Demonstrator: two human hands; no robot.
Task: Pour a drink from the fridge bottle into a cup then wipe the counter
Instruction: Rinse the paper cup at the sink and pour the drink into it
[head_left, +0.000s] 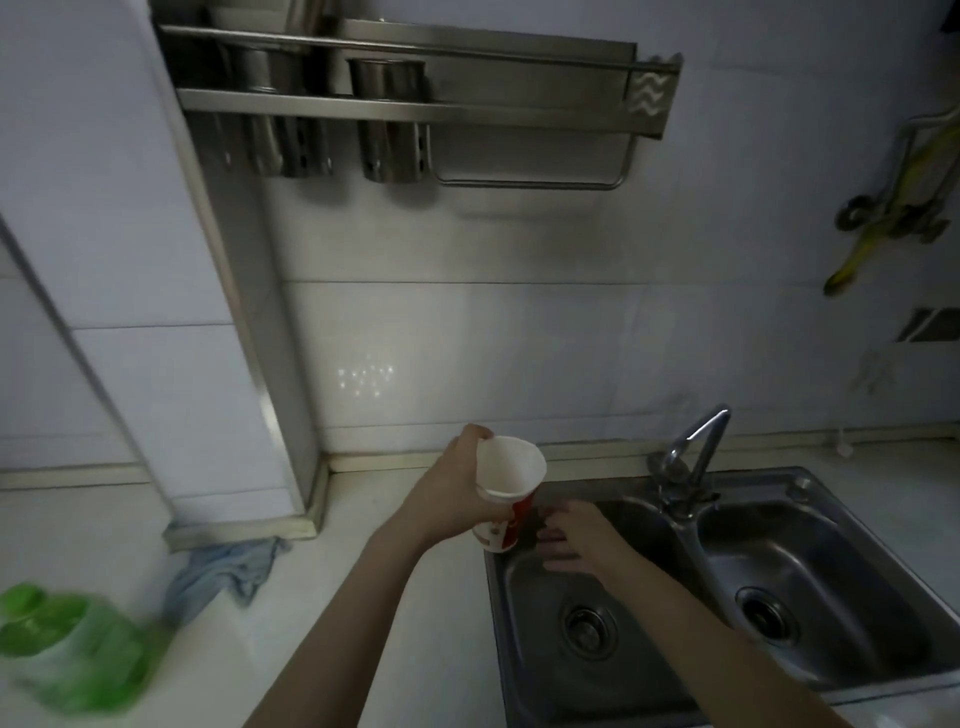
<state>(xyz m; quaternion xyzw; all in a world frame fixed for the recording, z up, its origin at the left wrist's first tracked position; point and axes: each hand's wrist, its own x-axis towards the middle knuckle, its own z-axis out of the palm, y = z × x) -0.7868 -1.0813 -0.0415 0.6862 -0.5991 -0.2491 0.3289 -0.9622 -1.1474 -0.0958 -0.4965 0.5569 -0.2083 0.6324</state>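
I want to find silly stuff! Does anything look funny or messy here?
The paper cup looks squashed: its rim is pinched pointy, not round, in the left hand, and it tilts. A blue cloth lies crumpled on the counter.

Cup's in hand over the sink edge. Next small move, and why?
Probably set the paper cup upright on the counter left of the sink. The left hand holds it tilted, it looks empty inside, and the green bottle sits on the counter, in neither hand's grip.
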